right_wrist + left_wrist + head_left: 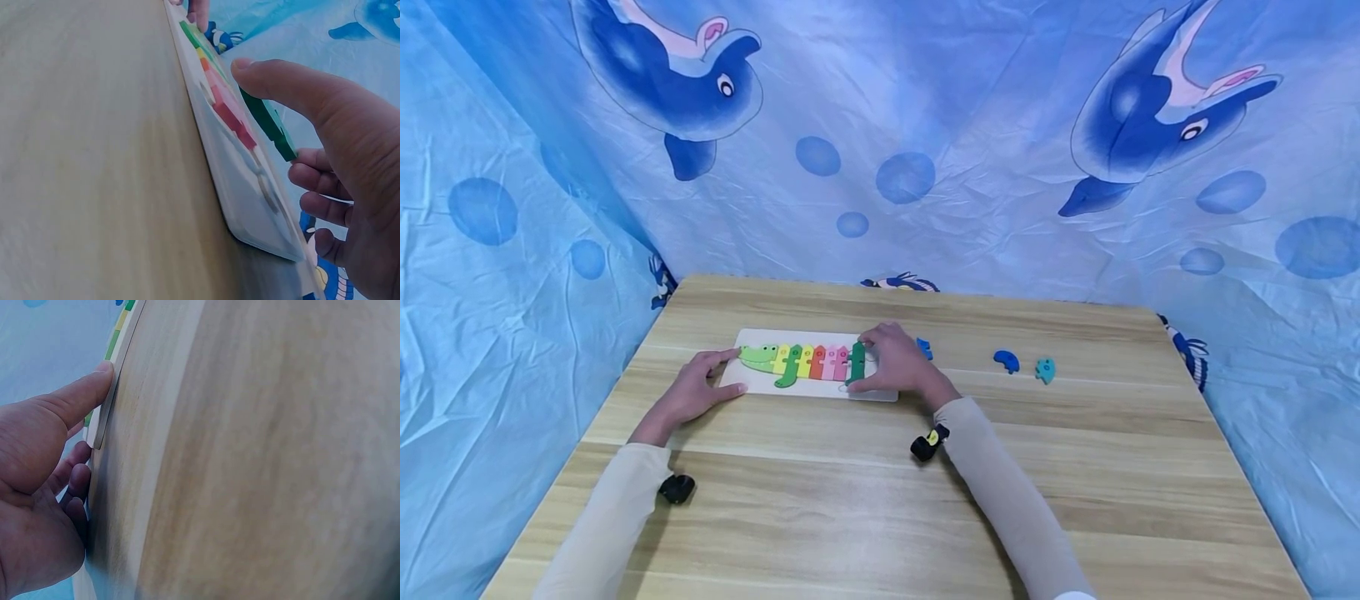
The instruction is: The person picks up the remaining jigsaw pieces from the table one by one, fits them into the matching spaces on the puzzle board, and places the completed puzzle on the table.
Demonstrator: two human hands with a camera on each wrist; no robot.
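Note:
A white puzzle board (820,389) lies on the table, with a crocodile of coloured pieces set in it: a light green head (757,358) at the left, then yellow, green, orange and pink segments. My left hand (695,390) holds the board's left end, the thumb (100,384) against its front edge. Near the right end, my right hand (898,360) pinches a dark green puzzle piece (270,125) between thumb and fingers. In the right wrist view that piece is raised and tilted above the board, beside a red-pink piece (234,125).
To the right of the board lie loose pieces: a blue one (924,348) partly behind the right hand, a blue curved one (1007,361) and a teal one (1045,371). A blue dolphin-print cloth (970,242) hangs behind the wooden table (820,500).

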